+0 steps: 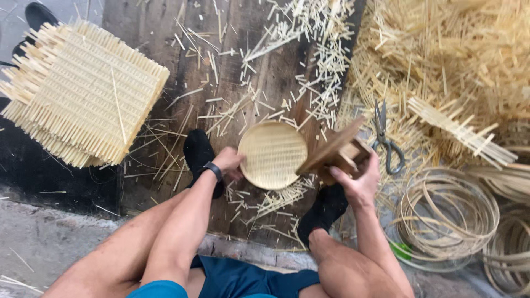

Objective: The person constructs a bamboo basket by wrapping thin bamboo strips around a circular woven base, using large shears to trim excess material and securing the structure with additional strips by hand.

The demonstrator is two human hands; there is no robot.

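A round woven bamboo tray [271, 154] lies on a dark wooden board [160, 33] between my feet. My left hand [229, 164] grips its left rim; a dark band sits on that wrist. My right hand [359, 182] holds a brown wooden block tool [335, 150] tilted just off the tray's right edge. Short bamboo sticks lie scattered on the board around the tray.
A stack of square woven bamboo mats [83, 91] sits at the left. Scissors [385, 138] lie to the right, beside a small woven mat [458, 129]. Coiled bamboo hoops [450, 218] fill the lower right, loose bamboo strips the upper right. My black-socked feet [199, 157] flank the tray.
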